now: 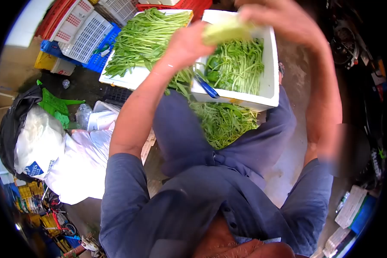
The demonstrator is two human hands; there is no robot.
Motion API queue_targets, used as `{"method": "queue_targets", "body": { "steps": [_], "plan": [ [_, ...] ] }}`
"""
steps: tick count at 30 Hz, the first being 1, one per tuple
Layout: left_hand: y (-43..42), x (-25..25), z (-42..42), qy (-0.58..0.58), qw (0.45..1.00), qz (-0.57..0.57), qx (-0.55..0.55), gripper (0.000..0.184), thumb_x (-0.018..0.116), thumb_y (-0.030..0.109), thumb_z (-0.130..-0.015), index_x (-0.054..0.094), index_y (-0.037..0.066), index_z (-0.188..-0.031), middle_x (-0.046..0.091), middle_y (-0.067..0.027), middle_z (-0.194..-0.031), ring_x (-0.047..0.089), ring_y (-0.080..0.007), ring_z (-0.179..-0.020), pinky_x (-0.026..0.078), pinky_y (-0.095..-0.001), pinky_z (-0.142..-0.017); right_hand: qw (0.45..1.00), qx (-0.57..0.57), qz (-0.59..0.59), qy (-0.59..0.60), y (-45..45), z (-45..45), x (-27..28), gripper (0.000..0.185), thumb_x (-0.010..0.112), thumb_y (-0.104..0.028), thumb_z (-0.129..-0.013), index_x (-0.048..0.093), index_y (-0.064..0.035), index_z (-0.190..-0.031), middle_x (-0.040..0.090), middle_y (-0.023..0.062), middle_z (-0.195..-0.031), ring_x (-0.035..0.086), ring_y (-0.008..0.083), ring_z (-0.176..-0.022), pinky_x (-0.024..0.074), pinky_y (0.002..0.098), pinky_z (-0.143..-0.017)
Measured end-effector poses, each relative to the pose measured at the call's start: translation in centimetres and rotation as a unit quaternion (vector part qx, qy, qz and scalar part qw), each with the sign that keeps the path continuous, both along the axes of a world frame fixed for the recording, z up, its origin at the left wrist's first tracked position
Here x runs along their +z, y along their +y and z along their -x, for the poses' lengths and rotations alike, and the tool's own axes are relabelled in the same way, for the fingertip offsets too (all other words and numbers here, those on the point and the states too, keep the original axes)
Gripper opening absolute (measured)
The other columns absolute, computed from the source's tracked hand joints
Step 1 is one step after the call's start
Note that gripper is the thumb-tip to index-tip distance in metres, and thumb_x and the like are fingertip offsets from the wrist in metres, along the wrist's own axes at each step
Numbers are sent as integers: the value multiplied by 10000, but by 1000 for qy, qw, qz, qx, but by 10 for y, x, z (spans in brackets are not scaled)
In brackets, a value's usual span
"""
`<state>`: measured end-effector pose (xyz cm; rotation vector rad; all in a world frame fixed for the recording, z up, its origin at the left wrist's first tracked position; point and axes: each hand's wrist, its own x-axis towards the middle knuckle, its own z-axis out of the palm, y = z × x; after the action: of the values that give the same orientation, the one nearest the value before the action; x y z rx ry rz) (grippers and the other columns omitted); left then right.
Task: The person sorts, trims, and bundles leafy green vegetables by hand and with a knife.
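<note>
My left hand (188,42) is closed around one end of a pale green bundle of vegetable stems (228,32), blurred by motion. At the other end of it is my right hand (271,17), also smeared, so its grip does not show. Beneath them stands a white foam box (268,79) holding long-stemmed leafy greens (238,64). A blue-handled tool (207,87) leans over the box's near left corner; its other end is hard to make out. On the left, more leafy greens (144,36) lie heaped on a white foam surface (125,77).
A pile of greens (228,124) lies between my knees, below the box. White and blue plastic crates (88,36) are stacked at upper left. White bags (41,137) and a green plastic piece (53,103) sit on the left. Boxes (352,206) stand at lower right.
</note>
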<state>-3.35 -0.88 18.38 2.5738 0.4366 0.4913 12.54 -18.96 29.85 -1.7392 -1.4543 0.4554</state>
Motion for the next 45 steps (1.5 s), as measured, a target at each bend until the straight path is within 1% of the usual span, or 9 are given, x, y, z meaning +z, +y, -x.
{"method": "queue_targets", "body": {
  "steps": [2,3,4,9,14,23,29,35,45],
  "plan": [
    [48,16,31,-118,981,154,2,412,823,176,-784,665,43,-1142,704,-51,-971,629,-128,-816,534,-284,-748,926,43,-247,283,-16,19,15,321,665,-139,-948,577,29,-1207,674,112,-1108,657,173,-973,564,330,-852],
    [74,15,49,-178,954,240,4,391,808,173,-812,654,13,-1134,695,-76,-958,644,-139,-811,540,-290,-729,962,-117,-239,62,-16,-17,-10,440,679,-312,-945,633,34,-1214,698,97,-1021,649,196,-957,512,325,-847],
    [96,14,68,-244,925,291,8,384,781,147,-841,621,-14,-1151,664,-87,-900,659,-169,-807,555,-306,-722,935,-66,-279,207,-6,-29,-44,338,646,-217,-969,646,22,-1208,689,68,-1066,639,176,-976,495,292,-877],
    [156,10,158,-405,740,526,-108,265,694,78,-871,601,41,-1117,631,-104,-811,646,-288,-810,556,-500,-862,985,-123,-38,117,40,-2,-267,403,686,-283,-927,669,37,-1170,727,193,-1011,696,231,-913,535,346,-834],
    [169,-3,229,-433,696,561,-120,305,725,244,-856,633,123,-1120,606,-45,-840,598,-275,-889,454,-570,-1025,990,-120,70,27,76,63,-406,440,692,-286,-875,648,12,-1196,683,268,-1089,665,424,-1003,514,475,-874],
    [137,57,282,-132,847,484,175,368,746,163,-817,603,-12,-1107,618,-66,-763,655,-177,-626,628,-383,-606,988,-135,75,-27,81,81,-421,446,622,-234,-905,555,-20,-1291,680,283,-1039,655,469,-946,509,534,-830],
    [62,-47,227,110,768,610,162,375,772,180,-788,633,-11,-1079,641,-57,-810,636,-145,-615,596,-334,-551,951,-57,-43,302,0,95,-334,335,488,-164,-1029,526,13,-1311,646,46,-1032,586,133,-802,500,280,-752],
    [-16,-112,146,231,735,633,78,338,785,188,-774,671,11,-1038,653,-62,-839,610,-140,-679,517,-287,-603,982,-71,92,146,-100,147,-289,348,646,-170,-961,572,-19,-1265,667,221,-934,668,395,-815,522,434,-719],
    [-69,-145,118,310,782,540,-20,355,750,188,-760,673,-41,-1019,713,-114,-870,658,-196,-787,509,-317,-745,989,-106,95,37,-131,159,-300,289,638,-158,-947,558,-30,-1194,670,212,-939,656,405,-865,521,479,-741]
  ]
}}
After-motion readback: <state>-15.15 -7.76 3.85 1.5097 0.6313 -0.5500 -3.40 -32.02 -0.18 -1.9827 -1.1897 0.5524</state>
